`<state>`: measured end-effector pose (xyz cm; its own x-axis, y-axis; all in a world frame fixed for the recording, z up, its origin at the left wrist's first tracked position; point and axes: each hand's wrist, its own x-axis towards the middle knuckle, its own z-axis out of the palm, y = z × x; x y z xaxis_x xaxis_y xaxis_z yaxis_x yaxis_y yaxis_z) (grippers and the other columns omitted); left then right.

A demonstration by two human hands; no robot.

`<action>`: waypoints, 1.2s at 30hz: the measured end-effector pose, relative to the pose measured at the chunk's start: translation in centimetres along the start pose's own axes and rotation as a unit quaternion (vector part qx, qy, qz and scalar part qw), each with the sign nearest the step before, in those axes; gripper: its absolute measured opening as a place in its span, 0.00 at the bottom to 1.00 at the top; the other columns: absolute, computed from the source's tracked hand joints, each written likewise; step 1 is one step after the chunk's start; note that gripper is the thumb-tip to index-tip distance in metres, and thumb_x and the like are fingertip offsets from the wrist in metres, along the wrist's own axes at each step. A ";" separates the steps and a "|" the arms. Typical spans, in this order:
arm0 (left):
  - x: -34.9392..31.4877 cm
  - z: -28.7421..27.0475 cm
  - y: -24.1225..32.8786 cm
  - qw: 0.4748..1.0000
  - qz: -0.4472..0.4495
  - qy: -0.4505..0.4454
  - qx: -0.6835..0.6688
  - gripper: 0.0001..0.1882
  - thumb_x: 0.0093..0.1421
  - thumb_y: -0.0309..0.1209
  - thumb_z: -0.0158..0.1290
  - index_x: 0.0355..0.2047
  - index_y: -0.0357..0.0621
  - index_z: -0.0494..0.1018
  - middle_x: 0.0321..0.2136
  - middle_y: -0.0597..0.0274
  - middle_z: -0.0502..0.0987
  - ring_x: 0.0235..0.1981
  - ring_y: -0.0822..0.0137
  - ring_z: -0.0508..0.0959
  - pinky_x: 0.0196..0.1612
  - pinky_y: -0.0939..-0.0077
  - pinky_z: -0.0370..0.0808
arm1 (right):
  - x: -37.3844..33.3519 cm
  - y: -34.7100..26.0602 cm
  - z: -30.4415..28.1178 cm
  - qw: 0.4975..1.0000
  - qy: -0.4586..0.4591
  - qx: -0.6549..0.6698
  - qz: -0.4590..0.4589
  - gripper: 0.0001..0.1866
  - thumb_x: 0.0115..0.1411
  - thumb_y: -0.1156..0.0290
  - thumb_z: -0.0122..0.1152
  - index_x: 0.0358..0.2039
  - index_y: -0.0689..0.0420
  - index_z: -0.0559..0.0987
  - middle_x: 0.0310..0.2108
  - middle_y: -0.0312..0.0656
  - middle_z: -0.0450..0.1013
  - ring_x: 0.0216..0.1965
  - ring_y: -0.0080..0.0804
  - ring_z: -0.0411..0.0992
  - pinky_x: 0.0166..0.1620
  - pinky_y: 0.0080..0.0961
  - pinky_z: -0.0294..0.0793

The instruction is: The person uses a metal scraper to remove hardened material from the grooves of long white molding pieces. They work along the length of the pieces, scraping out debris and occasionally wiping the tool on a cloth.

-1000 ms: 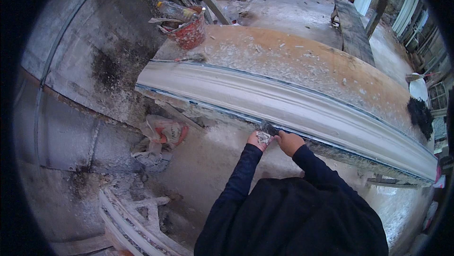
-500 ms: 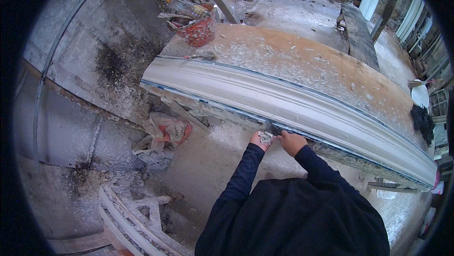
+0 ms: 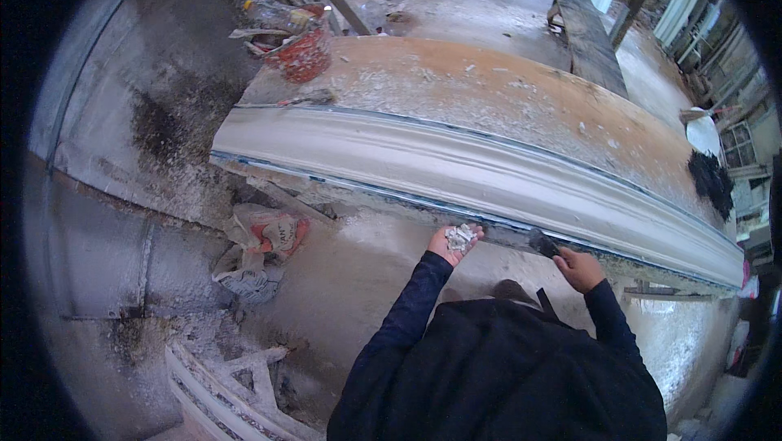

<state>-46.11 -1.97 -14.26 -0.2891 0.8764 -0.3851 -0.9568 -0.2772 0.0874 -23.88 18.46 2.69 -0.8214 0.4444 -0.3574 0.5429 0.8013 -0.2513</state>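
Note:
My left hand (image 3: 442,249) is cupped palm up, holding a small heap of broken white plaster scraps (image 3: 462,236). To its right, my right hand (image 3: 582,269) grips a dark scraper-like tool (image 3: 542,242) with a wide end; its exact kind is hard to make out. That wide end is close to the near lower edge of a long white plaster moulding (image 3: 407,148). The moulding has lengthwise ridges and dark blue strips along both edges. It runs along the near side of a brown workbench (image 3: 464,74).
A plaster-spattered red bucket (image 3: 300,60) holding a plastic bottle and tools stands at the bench's far left. White crumbs litter the benchtop. A black bristly clump (image 3: 711,184) lies at its right end. Sacks (image 3: 273,233) and curved white pieces (image 3: 204,384) are on the floor to the left.
My right hand and the dark tool have moved right, away from my left hand. The left hand has opened out more, showing the scraps. The view has shifted slightly.

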 end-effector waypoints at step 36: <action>1.7 -0.6 -5.2 0.989 0.094 0.081 -0.074 0.18 0.55 0.33 0.36 0.37 0.34 0.69 0.36 0.50 0.74 0.37 0.52 0.75 0.40 0.61 0.76 | -2.6 8.9 -0.4 0.998 0.052 -0.024 -0.020 0.14 0.56 0.57 0.46 0.26 0.54 0.68 0.15 0.48 0.69 0.20 0.51 0.69 0.23 0.45 0.65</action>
<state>-41.63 0.67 -15.92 -0.4409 0.7326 -0.5185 -0.8683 -0.4945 0.0397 -16.98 24.54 1.73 -0.8569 0.4495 -0.2524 0.5030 0.8361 -0.2190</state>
